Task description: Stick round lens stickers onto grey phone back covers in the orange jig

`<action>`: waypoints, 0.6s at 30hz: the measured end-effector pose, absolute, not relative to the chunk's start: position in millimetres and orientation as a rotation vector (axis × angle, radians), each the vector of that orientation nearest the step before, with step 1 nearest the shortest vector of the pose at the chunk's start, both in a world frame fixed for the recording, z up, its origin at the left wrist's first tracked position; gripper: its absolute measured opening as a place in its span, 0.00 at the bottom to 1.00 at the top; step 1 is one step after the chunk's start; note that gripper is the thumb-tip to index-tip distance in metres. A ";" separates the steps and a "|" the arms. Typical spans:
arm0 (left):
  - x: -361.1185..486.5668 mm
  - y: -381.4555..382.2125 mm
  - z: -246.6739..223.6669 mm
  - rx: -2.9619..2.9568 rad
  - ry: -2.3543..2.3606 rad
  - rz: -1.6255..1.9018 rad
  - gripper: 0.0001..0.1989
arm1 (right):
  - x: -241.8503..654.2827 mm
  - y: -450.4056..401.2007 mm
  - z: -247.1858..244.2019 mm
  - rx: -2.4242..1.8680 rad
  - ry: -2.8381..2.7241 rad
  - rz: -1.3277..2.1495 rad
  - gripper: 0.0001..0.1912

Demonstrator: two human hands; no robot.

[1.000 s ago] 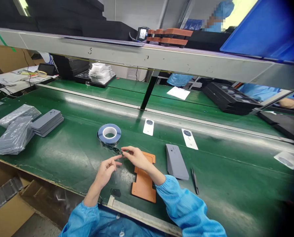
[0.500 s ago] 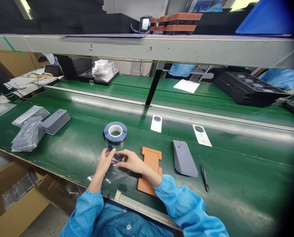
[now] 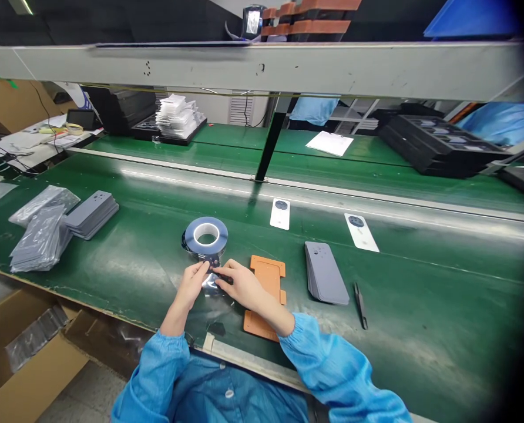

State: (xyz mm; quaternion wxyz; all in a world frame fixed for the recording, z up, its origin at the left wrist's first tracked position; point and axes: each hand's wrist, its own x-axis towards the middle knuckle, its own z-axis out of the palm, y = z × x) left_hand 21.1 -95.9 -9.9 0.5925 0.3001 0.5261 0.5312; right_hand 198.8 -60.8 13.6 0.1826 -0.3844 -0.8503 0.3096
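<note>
Just in front of a blue tape roll (image 3: 193, 239), my left hand (image 3: 190, 288) pinches a small dark piece (image 3: 211, 259). Clear glossy film (image 3: 212, 285) hangs below that piece. My right hand (image 3: 241, 286) touches the dark piece from the right, with its fingers bent; whether it grips anything is hard to tell. Under my right forearm lies an orange fixture plate (image 3: 267, 275). A stack of grey phone-shaped panels (image 3: 327, 273) rests to its right, with black tweezers (image 3: 360, 306) beside the stack.
Two white panels (image 3: 280, 214) with dark round patches lie farther back. Bagged panels (image 3: 42, 241) and another grey stack (image 3: 92, 215) are at the left. A black post (image 3: 271, 144) rises to an overhead shelf (image 3: 209, 69). Black trays (image 3: 438, 144) stand back right.
The dark piece now shows flatter and higher between my fingers, nearer the roll, with film hanging lower. My right fingers have spread slightly. The camera view has shifted a little.
</note>
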 end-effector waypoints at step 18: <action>34.8 -85.5 -4.6 0.752 1.236 1.206 0.27 | 204.7 -63.3 0.3 -1.250 -2.229 0.880 0.16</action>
